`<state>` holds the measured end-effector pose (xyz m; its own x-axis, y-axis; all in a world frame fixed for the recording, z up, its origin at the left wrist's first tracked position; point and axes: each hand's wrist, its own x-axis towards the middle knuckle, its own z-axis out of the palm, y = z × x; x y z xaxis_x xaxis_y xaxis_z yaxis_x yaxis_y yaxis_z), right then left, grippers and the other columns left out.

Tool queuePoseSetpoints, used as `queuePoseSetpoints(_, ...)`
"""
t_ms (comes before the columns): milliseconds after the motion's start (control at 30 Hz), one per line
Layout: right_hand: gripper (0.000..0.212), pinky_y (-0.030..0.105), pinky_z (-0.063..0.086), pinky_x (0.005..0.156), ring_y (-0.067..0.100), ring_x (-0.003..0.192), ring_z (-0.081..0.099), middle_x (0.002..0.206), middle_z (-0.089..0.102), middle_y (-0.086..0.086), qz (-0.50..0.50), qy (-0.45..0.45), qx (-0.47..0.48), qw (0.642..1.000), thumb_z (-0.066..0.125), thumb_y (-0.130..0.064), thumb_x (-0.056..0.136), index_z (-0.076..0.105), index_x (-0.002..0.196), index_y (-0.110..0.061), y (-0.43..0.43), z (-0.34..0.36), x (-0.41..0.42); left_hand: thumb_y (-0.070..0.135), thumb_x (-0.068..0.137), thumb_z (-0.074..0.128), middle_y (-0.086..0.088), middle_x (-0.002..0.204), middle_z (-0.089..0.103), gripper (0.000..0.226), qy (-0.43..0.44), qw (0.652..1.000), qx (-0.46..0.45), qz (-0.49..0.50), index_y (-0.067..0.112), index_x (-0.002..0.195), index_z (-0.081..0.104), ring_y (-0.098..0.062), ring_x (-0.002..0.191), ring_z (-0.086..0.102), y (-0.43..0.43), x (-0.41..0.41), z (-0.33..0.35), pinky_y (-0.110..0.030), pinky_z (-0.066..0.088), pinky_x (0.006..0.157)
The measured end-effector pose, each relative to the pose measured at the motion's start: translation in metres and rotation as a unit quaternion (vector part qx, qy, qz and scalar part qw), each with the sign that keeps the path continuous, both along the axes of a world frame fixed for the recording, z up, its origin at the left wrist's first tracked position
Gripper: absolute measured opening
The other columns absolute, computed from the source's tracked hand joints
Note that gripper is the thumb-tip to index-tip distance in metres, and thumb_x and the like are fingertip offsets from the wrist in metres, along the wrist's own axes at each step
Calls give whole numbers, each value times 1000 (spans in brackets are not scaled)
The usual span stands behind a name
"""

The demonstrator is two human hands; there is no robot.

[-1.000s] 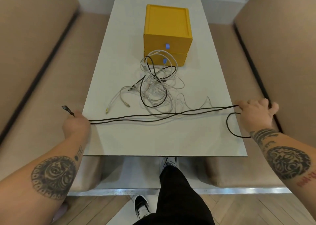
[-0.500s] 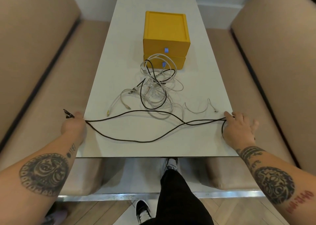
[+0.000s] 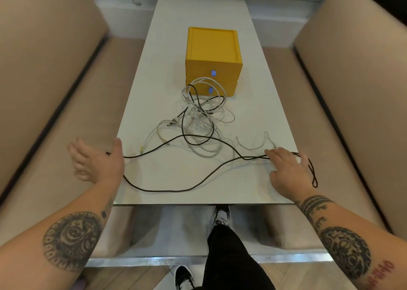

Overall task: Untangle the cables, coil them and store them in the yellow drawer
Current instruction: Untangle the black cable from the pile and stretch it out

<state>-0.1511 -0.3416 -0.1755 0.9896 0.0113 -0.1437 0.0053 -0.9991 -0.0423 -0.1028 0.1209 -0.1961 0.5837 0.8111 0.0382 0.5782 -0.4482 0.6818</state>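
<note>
A white table [image 3: 198, 10] runs up the middle of the picture. A soft tan seat [image 3: 55, 113] stands on each side of it.

The yellow drawer box [image 3: 212, 51] sits on the table in the upper middle. It has two drawers, one on top of the other, and both are shut. Each drawer has a small blue tab [image 3: 213, 73] on its front.

Just below the box lies a messy pile of white cables [image 3: 204, 126]. They loop over each other, and some loops touch the front of the bottom drawer. A dark cable twists through the pile too.

A long black cable [image 3: 176, 189] lies across the near part of the table, from the left side to the right side. It sags in a big curve near the bottom edge of the table.

The left hand [image 3: 97, 161] is at the left edge of the table. Its fingers are straight and spread wide. One end of the black cable lies against it, by the thumb.

The right hand [image 3: 286, 170] lies flat at the right side of the table. Its fingers are stretched out on top of the black cable and press it down. A loop of the cable sticks out past the hand, over the right edge of the table.

At the bottom of the picture a leg [image 3: 226, 256] in black trousers shows under the table.
</note>
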Motion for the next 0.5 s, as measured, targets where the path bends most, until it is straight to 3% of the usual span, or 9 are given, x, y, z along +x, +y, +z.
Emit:
queuePoseSetpoints(100,63,51,-4,121,13,144,28,150,40,-7,19,-20,37,999,49,-15,88,39,149,-26,7,-4,0,61,80,62,-5,156,34,85,-19,998,-65,-8,22,150,34,-32,141,34,3,-3,-7,-54,26,114)
queuePoseSetpoints(167,59,51,0,121,14,142,32,148,43,-6,35,-26,47,998,48,-20,89,41,148,-27,10,-7,2,60,85,62,-7,149,45,75,-21,994,-91,-65,19,145,44,-31,135,44,10,-9,-11,-48,35,110)
queuePoseSetpoints(333,49,47,7,120,13,138,37,147,46,-7,47,-7,43,998,44,-37,100,41,148,-28,15,-18,0,58,85,64,-9,138,54,59,28,987,-64,-147,25,133,56,-32,122,54,24,-22,-20,-44,45,99)
queuePoseSetpoints(433,41,46,11,118,15,134,42,142,52,-6,36,-29,66,997,42,-36,104,49,143,-27,15,-22,-1,72,76,56,-2,135,57,63,57,976,-40,-204,33,126,57,-30,125,52,29,-26,-26,-51,46,102)
queuePoseSetpoints(500,31,44,15,115,15,128,48,134,58,-8,31,-44,84,995,44,-33,105,60,131,-28,16,-23,-1,75,76,48,3,143,51,65,75,965,9,-251,35,128,55,-28,133,43,25,-27,-27,-54,37,109)
